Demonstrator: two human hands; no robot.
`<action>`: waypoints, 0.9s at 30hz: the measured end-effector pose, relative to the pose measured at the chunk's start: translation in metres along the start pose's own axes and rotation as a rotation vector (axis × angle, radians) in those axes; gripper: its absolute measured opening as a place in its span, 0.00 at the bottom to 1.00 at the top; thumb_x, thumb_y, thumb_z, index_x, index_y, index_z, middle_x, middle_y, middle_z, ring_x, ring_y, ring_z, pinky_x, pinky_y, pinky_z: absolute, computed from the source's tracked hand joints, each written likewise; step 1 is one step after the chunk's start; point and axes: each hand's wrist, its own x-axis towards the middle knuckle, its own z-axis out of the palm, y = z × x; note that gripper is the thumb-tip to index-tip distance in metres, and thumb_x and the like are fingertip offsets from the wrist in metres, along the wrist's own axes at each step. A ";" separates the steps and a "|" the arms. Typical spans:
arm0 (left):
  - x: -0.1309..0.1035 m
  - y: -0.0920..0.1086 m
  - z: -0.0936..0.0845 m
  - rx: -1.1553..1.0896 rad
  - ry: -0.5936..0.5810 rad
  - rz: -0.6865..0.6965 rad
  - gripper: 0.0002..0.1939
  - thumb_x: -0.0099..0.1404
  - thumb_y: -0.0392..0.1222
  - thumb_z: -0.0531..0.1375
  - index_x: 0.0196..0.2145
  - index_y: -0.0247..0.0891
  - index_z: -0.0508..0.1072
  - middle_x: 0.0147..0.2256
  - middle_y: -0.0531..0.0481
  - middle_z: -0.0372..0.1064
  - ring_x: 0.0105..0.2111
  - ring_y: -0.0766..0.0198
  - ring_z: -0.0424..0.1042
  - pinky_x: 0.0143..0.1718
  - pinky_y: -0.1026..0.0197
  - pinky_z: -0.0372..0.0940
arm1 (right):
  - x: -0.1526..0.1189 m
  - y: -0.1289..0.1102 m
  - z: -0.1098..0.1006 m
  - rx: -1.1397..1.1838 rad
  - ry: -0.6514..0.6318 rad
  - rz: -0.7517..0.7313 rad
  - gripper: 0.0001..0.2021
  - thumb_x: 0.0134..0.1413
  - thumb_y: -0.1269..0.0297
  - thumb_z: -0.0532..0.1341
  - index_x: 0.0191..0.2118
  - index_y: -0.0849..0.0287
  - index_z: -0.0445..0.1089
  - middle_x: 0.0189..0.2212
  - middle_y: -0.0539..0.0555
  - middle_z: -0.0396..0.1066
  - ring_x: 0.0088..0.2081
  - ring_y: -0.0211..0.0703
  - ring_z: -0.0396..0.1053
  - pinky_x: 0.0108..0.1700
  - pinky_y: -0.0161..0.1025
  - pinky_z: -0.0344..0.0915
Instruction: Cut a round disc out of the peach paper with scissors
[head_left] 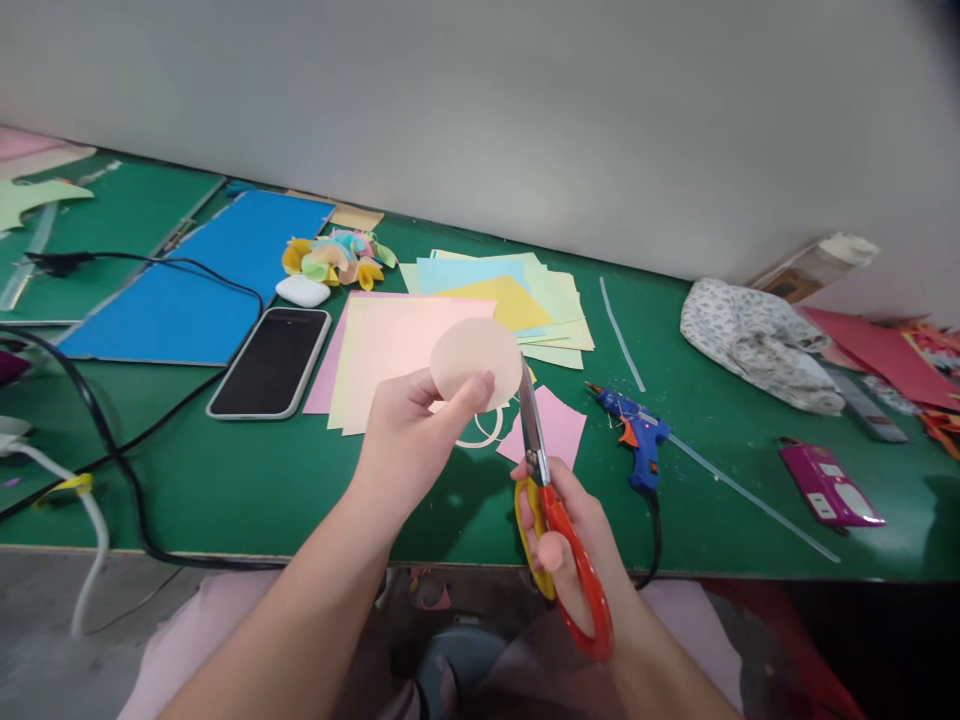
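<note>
From my feed: left fingers (489, 382) pinch round cream paper disc (469, 350) by lower edge, likely keeping rim exposed; right fingers grip red-and-yellow-handled metal scissors (534, 430), blades beside disc, above green surface (450, 520).

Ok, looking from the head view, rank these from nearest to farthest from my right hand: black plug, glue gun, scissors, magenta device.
From the right hand:
1. Scissors: held in that hand.
2. Glue gun: just to its right, on the table.
3. Magenta device: farther right, near the front edge.
4. Black plug: far left, over the green surface.
</note>
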 end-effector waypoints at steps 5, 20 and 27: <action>-0.001 0.003 0.002 0.041 -0.045 0.022 0.14 0.57 0.50 0.69 0.21 0.41 0.78 0.23 0.52 0.73 0.27 0.61 0.70 0.29 0.62 0.65 | -0.001 0.000 -0.001 0.027 -0.002 0.000 0.51 0.30 0.14 0.65 0.51 0.53 0.73 0.31 0.46 0.64 0.25 0.36 0.54 0.23 0.35 0.56; -0.001 0.005 0.001 0.029 -0.106 0.026 0.15 0.57 0.51 0.69 0.20 0.40 0.77 0.23 0.52 0.72 0.27 0.62 0.69 0.29 0.63 0.64 | -0.003 -0.005 0.001 0.000 0.030 0.005 0.51 0.34 0.13 0.63 0.51 0.54 0.72 0.31 0.47 0.63 0.27 0.38 0.55 0.24 0.35 0.58; 0.000 0.000 -0.001 0.014 -0.107 -0.006 0.16 0.59 0.52 0.70 0.22 0.39 0.78 0.24 0.53 0.70 0.29 0.63 0.67 0.31 0.63 0.63 | -0.004 0.001 0.000 -0.011 0.033 -0.020 0.49 0.37 0.13 0.63 0.51 0.54 0.73 0.30 0.46 0.63 0.26 0.38 0.54 0.23 0.35 0.57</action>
